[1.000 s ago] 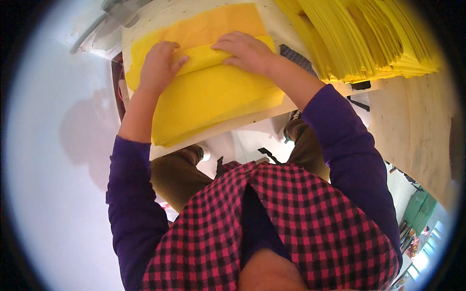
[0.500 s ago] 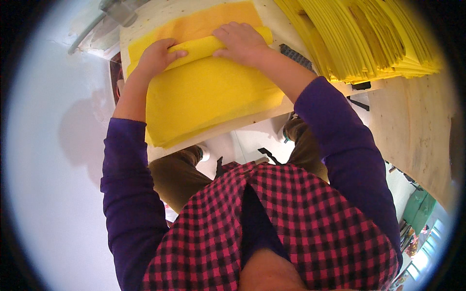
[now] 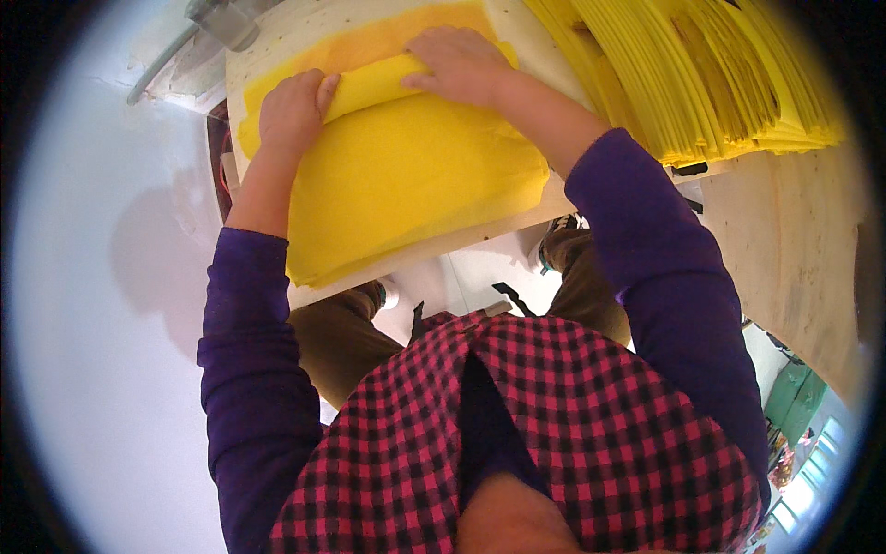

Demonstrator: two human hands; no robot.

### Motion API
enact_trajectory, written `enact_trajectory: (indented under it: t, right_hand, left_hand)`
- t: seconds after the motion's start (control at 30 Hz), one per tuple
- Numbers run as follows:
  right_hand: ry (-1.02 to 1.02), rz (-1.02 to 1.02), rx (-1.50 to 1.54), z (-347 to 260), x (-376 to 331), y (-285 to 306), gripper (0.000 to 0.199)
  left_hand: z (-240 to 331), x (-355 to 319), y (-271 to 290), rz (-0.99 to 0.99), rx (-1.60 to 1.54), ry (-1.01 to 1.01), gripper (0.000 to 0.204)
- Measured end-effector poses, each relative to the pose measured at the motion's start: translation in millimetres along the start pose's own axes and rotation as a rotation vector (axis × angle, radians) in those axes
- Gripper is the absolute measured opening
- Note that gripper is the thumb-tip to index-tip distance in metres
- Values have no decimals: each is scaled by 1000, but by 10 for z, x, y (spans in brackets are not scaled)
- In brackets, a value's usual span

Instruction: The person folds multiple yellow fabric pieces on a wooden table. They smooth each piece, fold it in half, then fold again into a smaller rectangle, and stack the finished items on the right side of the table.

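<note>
A yellow felt-like cloth point(image 3: 415, 175) lies over the near edge of the wooden table, its far part turned over into a thick fold point(image 3: 374, 83). My left hand point(image 3: 293, 109) is closed on the left end of that fold, thumb beside the fingers. My right hand point(image 3: 461, 66) rests on the fold's right end with fingers stretched flat and the thumb apart. Beyond the fold, an orange-toned strip of cloth point(image 3: 369, 42) shows. What lies under the palms is hidden.
A tall pile of folded yellow cloth point(image 3: 683, 83) stands at the far right. The bare wooden table point(image 3: 784, 240) stretches along the right. A greyish cylindrical object point(image 3: 221, 23) sits at the far left near a white wall point(image 3: 101, 277).
The thumbs have come off the front of the fold. My left hand has turned more upright, my right hand has shifted slightly farther away, and the near cloth has moved a little right.
</note>
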State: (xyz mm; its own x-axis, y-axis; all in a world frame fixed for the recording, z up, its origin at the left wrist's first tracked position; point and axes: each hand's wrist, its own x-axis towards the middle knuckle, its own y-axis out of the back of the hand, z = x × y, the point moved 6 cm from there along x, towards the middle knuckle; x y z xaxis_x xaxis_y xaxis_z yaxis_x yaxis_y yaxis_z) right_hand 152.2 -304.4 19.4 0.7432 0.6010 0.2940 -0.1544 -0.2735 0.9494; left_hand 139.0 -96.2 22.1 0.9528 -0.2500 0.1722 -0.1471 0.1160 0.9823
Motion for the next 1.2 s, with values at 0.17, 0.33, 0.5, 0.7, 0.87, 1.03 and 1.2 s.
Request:
enact_trajectory:
  t: [0.17, 0.33, 0.5, 0.7, 0.87, 1.03, 1.2]
  right_hand:
    - [-140, -94, -93, 83, -18, -13, 48]
    - [-141, -80, 23, 164, 88, -42, 45]
    - [-142, -91, 72, 264, 95, -87, 49]
    - [-34, -12, 10, 192, 126, -35, 51]
    - [37, 4, -97, 89, 33, -30, 55]
    - [15, -46, -37, 137, 47, -75, 57]
    - [48, 39, -6, 154, 15, -63, 61]
  left_hand:
    - [-72, 121, -82, -61, -56, 35, 37]
    - [-3, 130, 106, 133, -71, -115, 31]
    - [150, -112, 160, 355, 36, -357, 40]
    - [-3, -49, -76, 173, 8, -191, 40]
    - [-12, 2, -54, 213, -12, -216, 39]
    - [-46, 11, 93, 283, 16, -290, 41]
    - [-331, -106, 69, 171, 148, -105, 48]
